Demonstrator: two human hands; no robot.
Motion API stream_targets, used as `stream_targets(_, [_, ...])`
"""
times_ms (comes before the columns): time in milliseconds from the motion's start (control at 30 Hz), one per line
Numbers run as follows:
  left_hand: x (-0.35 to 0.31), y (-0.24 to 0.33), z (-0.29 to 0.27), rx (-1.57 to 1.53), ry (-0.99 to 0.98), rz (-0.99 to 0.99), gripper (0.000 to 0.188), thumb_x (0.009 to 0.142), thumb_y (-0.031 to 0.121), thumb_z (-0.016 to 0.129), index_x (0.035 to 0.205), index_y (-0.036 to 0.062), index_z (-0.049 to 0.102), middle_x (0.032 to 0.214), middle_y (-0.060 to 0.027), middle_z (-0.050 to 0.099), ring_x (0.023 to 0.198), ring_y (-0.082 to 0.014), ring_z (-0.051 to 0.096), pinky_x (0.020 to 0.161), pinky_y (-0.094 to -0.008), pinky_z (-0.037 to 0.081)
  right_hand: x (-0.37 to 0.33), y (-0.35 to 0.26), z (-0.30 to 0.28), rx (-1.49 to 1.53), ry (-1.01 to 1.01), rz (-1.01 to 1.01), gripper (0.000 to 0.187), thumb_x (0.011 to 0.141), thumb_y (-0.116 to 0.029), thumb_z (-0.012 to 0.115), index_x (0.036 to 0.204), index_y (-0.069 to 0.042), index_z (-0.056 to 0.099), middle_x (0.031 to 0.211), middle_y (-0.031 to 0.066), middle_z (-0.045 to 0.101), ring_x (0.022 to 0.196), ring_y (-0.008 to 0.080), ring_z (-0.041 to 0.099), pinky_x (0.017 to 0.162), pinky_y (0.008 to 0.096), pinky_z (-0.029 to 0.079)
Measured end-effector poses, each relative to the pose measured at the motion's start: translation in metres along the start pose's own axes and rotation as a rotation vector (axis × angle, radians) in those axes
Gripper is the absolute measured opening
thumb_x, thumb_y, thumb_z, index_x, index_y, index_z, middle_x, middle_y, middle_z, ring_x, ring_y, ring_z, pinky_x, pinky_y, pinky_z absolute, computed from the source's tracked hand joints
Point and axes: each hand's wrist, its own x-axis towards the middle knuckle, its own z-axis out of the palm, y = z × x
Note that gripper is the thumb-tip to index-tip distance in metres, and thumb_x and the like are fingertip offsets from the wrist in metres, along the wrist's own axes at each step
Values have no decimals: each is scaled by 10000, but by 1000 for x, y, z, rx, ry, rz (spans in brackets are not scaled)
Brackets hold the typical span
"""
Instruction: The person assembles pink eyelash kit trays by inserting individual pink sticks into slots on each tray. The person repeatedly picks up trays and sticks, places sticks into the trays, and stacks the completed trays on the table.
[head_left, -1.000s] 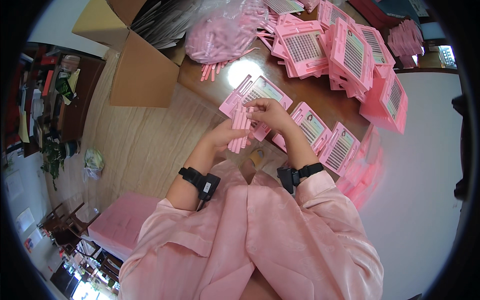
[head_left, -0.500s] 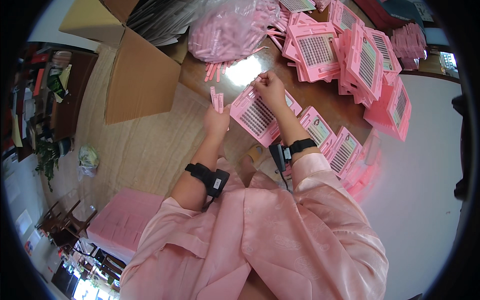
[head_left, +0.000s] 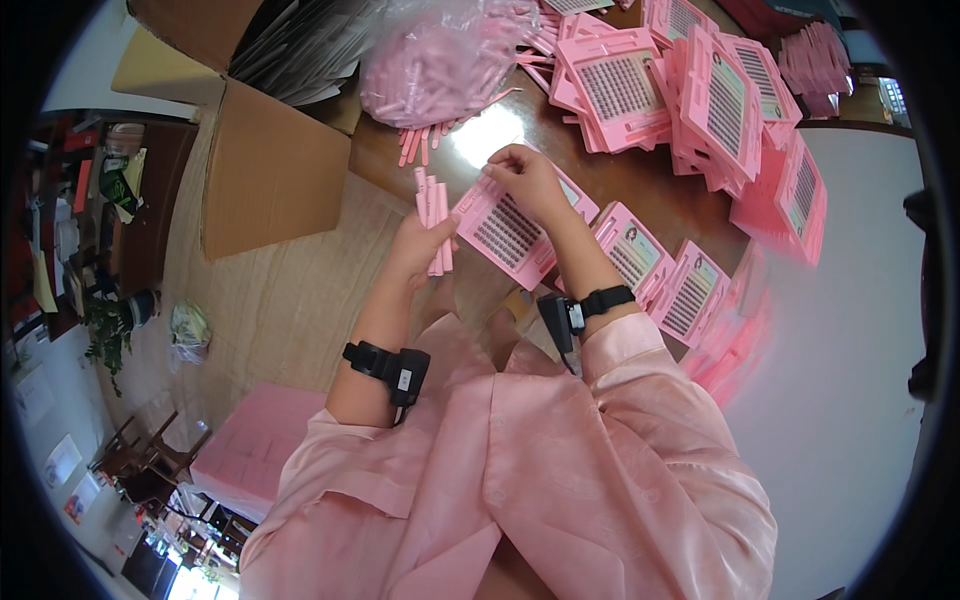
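Several slim pink tubes (head_left: 433, 215) stand bunched in my left hand (head_left: 420, 248), its fingers wrapped round them. Just right of it lies a pink eyelash tray (head_left: 508, 232) with rows of dark lash clusters. My right hand (head_left: 530, 182) is over the far edge of this tray, fingers curled and the thumb and index tips brought together. Whether anything small sits in that pinch is hidden. Two similar lash trays, one with a face picture (head_left: 634, 255) and another (head_left: 692, 297), lie by my right forearm.
A clear bag of pink tubes (head_left: 430, 75) sits at the table's far side, with loose pink sticks (head_left: 425, 140) before it. Piles of lash trays (head_left: 612, 90) stand far right. An open cardboard box (head_left: 275, 170) is at left, and a pink-covered stack (head_left: 258, 435) at lower left.
My left hand has turned, so the tubes in it show along more of their length. My right hand has shifted slightly left along the tray's far edge. The whole view has shifted a little.
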Motion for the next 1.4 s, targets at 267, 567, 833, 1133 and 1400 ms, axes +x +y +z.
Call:
stream_targets(267, [-23, 11, 79, -39, -359, -51, 271, 934, 98, 683, 1163, 2, 575, 838, -50, 643, 683, -121, 641, 598, -253, 549, -75, -2, -61, 495, -269, 194, 226, 939, -82, 680, 1131, 35, 661, 910, 28, 676, 790, 84, 620, 702, 223, 509])
stream_targets(567, [-32, -47, 168, 192, -301, -5, 291, 825, 10, 756, 1096, -12, 651, 876, -48, 668, 689, -115, 616, 566, -251, 481, -144, 61, -150, 567, -66, 135, 228, 878, -32, 710, 1096, 8, 658, 985, 72, 714, 885, 115, 657, 816, 243, 519])
stream_targets(833, [-33, -87, 205, 190, -278, 11, 260, 834, 49, 759, 1078, -2, 684, 915, -44, 683, 754, -134, 630, 648, -277, 506, -155, 104, -182, 405, -8, 131, 180, 869, 15, 714, 1044, 12, 673, 933, 56, 712, 851, 113, 676, 786, 232, 540])
stream_targets(1133, [-28, -119, 194, 506, 134, 125, 223, 845, 181, 747, 965, 6, 677, 768, -87, 675, 668, -179, 629, 644, -331, 509, -101, 115, -196, 114, 238, 4, 237, 793, -56, 794, 992, 33, 700, 808, 69, 708, 731, 134, 674, 655, 263, 539])
stream_targets(1400, [-23, -137, 193, 655, 291, 177, 357, 833, 280, 738, 1055, 8, 671, 909, -179, 718, 849, -320, 705, 784, -420, 533, -82, 108, -199, 136, 113, 130, 205, 782, -60, 794, 938, 35, 700, 760, 83, 699, 641, 132, 661, 571, 272, 515])
